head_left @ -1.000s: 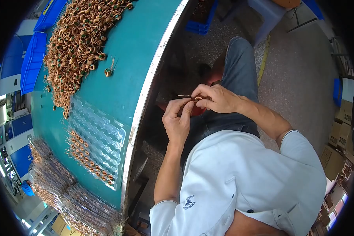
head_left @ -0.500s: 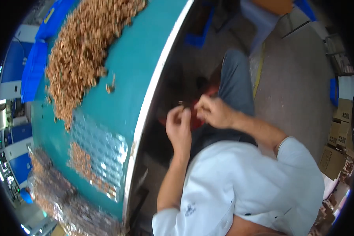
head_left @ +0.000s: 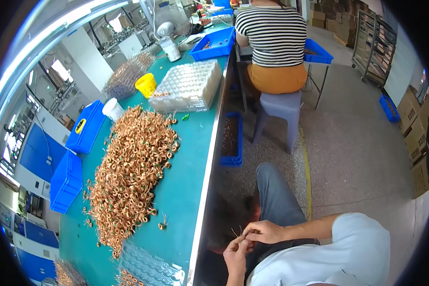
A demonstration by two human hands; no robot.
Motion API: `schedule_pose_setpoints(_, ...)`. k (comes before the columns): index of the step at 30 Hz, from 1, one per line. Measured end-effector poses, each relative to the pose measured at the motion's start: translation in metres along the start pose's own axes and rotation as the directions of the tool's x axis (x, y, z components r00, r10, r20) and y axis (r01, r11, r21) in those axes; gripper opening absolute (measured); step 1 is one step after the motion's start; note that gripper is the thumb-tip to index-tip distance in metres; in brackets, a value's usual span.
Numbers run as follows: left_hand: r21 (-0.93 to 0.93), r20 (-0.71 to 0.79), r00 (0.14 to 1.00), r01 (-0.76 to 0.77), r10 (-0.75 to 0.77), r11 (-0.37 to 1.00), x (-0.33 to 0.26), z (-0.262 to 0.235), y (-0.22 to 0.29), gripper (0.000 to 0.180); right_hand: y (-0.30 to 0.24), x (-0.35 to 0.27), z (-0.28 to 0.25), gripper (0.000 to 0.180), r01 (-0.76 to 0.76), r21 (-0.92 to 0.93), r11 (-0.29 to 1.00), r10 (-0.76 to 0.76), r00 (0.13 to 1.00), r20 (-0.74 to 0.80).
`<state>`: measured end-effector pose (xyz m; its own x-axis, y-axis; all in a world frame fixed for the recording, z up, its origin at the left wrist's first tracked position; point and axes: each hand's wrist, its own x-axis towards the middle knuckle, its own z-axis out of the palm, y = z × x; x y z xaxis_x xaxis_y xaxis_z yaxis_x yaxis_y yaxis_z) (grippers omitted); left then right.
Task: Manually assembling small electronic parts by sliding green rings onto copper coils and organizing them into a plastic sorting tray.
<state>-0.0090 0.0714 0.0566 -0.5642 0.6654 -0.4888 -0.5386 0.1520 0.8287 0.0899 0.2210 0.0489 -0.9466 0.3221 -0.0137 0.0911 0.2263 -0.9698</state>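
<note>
Down at the bottom of the head view, the person's two hands meet over their lap, just off the edge of the green table (head_left: 186,190). The left hand (head_left: 237,255) comes up from below with its fingers curled in. The right hand (head_left: 264,232) reaches in from the right side, and its fingers are pinched shut too. Both hands pinch one small copper coil (head_left: 242,235), which sits right between the fingertips. Thin wire ends stick up from it. The coil is tiny here, so its shape is hard to see.

On the table to the left lies a big heap of copper coils (head_left: 131,176). One loose coil (head_left: 162,225) lies alone near the table's edge, apart from the heap. At the near end of the table is a clear plastic tray (head_left: 150,269) with little pockets. Farther up the table is a stack of clear trays (head_left: 188,86), with a yellow cup (head_left: 146,85) and a white cup (head_left: 113,109) beside it. Blue bins (head_left: 66,180) sit along the left side of the table. A small white fan (head_left: 167,38) stands at the far end.

On the floor beside the table is a blue box (head_left: 232,140). Past it, another person in a striped shirt (head_left: 271,33) sits on a grey stool (head_left: 277,107) with their back turned.
</note>
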Motion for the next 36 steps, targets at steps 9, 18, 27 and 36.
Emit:
schedule_pose_setpoints(9, 0.166, 0.1, 0.994, -0.055, 0.039, 0.985, -0.027, -0.001, 0.022, 0.029, -0.011, 0.015, 0.007, 0.014, 0.221, 0.05, 0.974, -0.222, 0.975, 0.021)
schedule_pose_setpoints(18, 0.091, 0.027, 1.0, -0.007, 0.004, 0.996, -0.022, -0.026, 0.008, 0.014, -0.024, 0.025, 0.037, 0.007, 0.028, 0.262, 0.965, -0.015, 0.999, -0.051)
schedule_pose_setpoints(27, 0.035, -0.11, 0.993, 0.049, -0.045, 0.998, -0.088, -0.098, -0.001, 0.013, -0.081, 0.121, 0.038, 0.007, 0.33, 0.268, 0.905, -0.23, 0.91, -0.345)
schedule_pose_setpoints(36, 0.345, -0.556, 0.6, -0.463, 0.575, 0.816, -0.168, -0.176, 0.075, 0.024, -0.103, 0.249, 0.12, 0.034, 0.627, -0.553, 0.549, -0.603, 0.755, 0.258)
